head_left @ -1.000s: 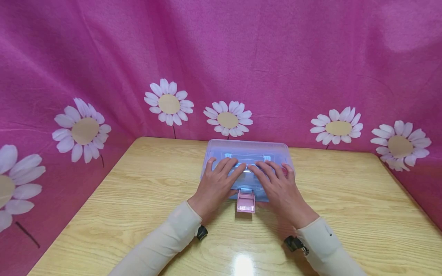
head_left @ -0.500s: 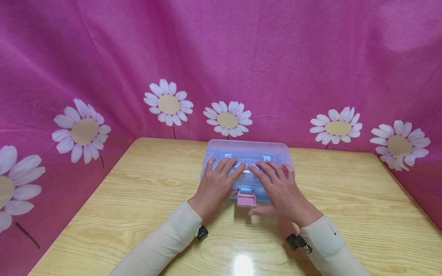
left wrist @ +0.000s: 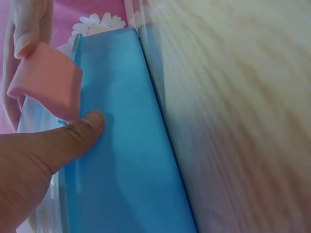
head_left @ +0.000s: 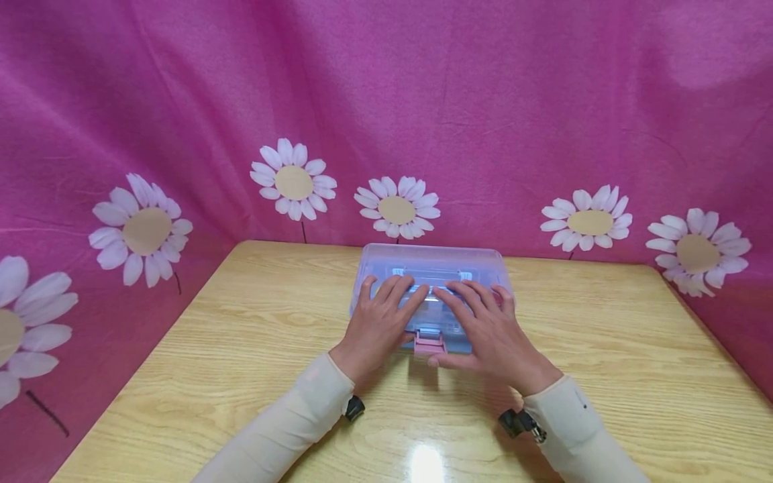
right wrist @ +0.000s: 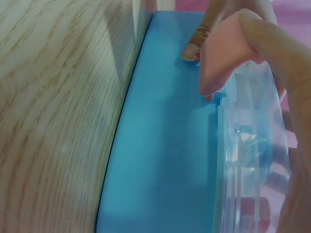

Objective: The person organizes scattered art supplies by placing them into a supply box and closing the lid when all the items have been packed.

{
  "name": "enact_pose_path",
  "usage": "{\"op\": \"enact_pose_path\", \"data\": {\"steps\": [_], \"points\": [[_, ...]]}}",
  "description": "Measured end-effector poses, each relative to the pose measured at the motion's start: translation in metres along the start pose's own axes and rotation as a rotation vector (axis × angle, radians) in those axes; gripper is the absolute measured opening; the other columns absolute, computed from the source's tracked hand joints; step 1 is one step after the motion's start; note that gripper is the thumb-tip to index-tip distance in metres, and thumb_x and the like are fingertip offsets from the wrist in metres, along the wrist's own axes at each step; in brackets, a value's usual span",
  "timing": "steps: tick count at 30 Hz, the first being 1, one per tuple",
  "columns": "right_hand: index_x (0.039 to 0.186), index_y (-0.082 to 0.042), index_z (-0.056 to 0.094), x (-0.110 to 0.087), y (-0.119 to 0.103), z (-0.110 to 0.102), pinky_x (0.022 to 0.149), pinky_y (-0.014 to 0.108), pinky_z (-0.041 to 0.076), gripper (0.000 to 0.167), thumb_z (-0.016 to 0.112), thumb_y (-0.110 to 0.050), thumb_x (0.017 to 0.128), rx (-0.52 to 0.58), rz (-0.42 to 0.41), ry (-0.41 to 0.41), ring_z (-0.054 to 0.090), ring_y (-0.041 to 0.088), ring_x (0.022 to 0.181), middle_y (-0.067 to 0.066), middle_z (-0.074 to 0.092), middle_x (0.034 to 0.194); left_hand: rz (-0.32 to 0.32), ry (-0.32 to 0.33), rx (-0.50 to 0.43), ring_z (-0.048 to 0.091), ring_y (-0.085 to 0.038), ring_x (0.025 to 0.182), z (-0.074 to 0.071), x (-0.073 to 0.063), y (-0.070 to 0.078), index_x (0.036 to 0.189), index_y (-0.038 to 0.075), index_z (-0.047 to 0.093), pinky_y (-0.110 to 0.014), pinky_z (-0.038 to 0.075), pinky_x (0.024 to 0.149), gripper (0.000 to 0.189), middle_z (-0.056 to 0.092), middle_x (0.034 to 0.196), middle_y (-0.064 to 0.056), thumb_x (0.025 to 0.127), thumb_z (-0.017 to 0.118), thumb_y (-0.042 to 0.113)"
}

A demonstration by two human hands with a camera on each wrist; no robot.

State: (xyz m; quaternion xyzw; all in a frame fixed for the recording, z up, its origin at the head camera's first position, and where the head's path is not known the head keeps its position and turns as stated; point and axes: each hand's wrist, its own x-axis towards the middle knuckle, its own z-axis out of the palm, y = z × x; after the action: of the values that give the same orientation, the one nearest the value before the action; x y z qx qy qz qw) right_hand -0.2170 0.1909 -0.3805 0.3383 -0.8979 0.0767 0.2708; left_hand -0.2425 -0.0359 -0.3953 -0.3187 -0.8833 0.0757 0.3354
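A plastic storage box (head_left: pixel 435 260) with a clear lid and a blue body (left wrist: pixel 126 121) sits on the table. My left hand (head_left: pixel 377 329) rests spread fingers on the lid, its thumb against the blue front wall. My right hand (head_left: pixel 492 335) also lays its fingers on the lid. Its thumb touches the pink latch (head_left: pixel 429 343) at the middle of the front; the latch (right wrist: pixel 226 51) sticks outward from the wall in the right wrist view. Things inside the box show only dimly through the lid.
The box stands near the back of the wood-grain table (head_left: pixel 272 315). Behind and beside the table hangs a magenta cloth (head_left: pixel 483 121) printed with white daisies. A dark wrist device (head_left: pixel 521 424) is worn below each sleeve.
My right thumb has come out to the latch, which has swung up from hanging lower. The other fingers and my left hand have stayed in place.
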Motion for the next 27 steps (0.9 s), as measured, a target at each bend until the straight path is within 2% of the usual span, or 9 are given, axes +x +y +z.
{"op": "enact_pose_path", "data": {"steps": [7, 12, 27], "points": [[0.146, -0.019, 0.041, 0.0007, -0.002, 0.0025, 0.103, 0.061, 0.018, 0.086, 0.059, -0.068, 0.077, 0.014, 0.031, 0.013, 0.036, 0.032, 0.131, 0.009, 0.044, 0.142, -0.001, 0.021, -0.009, 0.037, -0.023, 0.126, 0.0018, -0.001, 0.0008, 0.143, 0.021, 0.039, -0.053, 0.029, 0.102, 0.091, 0.044, 0.135, -0.006, 0.069, 0.075, 0.061], [0.144, -0.02, 0.044, 0.0009, -0.0027, 0.0046, 0.104, 0.061, 0.018, 0.081, 0.06, -0.065, 0.079, 0.041, 0.062, 0.031, 0.037, 0.031, 0.13, 0.007, 0.046, 0.14, 0.001, 0.0, 0.001, 0.036, -0.024, 0.127, 0.0019, -0.0012, 0.002, 0.143, 0.02, 0.037, -0.054, 0.028, 0.103, 0.093, 0.042, 0.136, -0.007, 0.069, 0.073, 0.063], [0.136, -0.017, 0.052, 0.0031, -0.0071, 0.0097, 0.101, 0.059, 0.02, 0.07, 0.067, -0.055, 0.079, 0.076, 0.131, 0.119, 0.04, 0.03, 0.126, 0.008, 0.051, 0.135, 0.0, -0.001, 0.021, 0.036, -0.025, 0.128, 0.0012, -0.0005, 0.0028, 0.144, 0.02, 0.036, -0.054, 0.028, 0.104, 0.091, 0.042, 0.137, -0.007, 0.071, 0.072, 0.063]]}}
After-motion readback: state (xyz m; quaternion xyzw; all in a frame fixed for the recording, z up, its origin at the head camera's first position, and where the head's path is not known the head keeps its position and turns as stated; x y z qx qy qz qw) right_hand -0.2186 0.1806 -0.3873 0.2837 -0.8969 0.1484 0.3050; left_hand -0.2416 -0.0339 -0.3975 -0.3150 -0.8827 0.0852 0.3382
